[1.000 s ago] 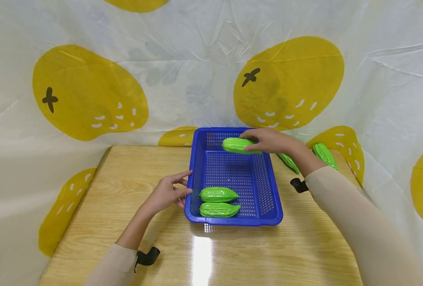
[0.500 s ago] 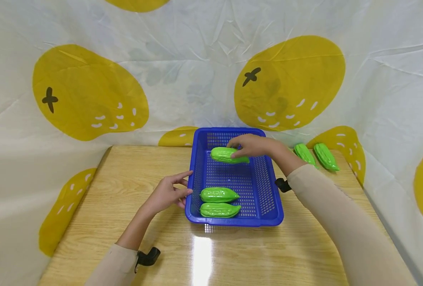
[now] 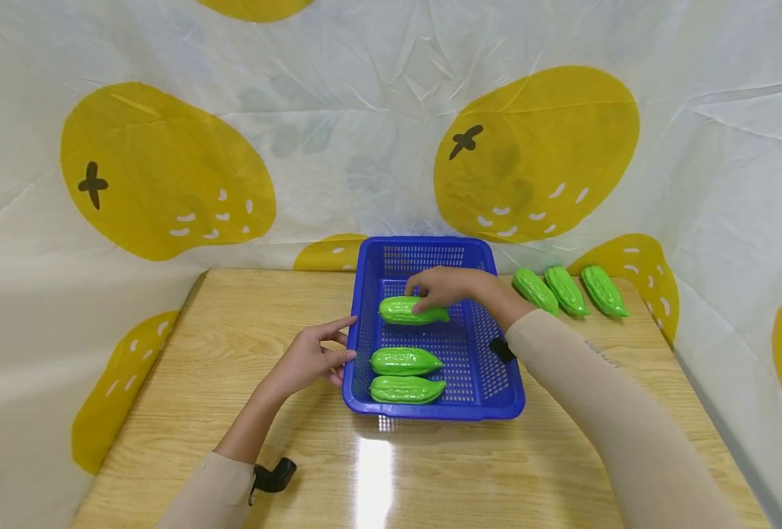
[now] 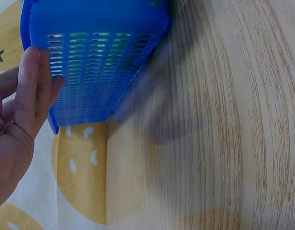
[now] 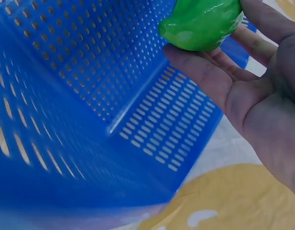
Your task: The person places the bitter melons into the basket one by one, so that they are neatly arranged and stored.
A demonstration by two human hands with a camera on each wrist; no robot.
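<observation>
A bitter melon (image 3: 400,311), glossy green and ridged, is pinched between the thumb and fingers of my right hand (image 3: 445,286) inside the blue basket (image 3: 353,294). In the right wrist view its pointed end (image 5: 195,28) shows above the mesh floor. Two more bitter melons lie side by side in the basket's near left part, the upper one (image 3: 404,361) and the lower one (image 3: 407,390). At the basket's left side, my left hand (image 3: 308,356) touches the rim with extended fingers. The left wrist view shows those fingers (image 4: 32,86) against the slotted wall.
On the wooden table (image 3: 245,316), three bitter melons lie in a row right of the basket: one nearest it (image 3: 535,291), a middle one (image 3: 566,291) and a far one (image 3: 603,292). A white cloth (image 3: 351,147) with yellow fruit prints hangs behind.
My right hand has moved left, nearer and lower into the basket with the bitter melon. The melons on the table's right are now less covered by my arm. My left hand stays put.
</observation>
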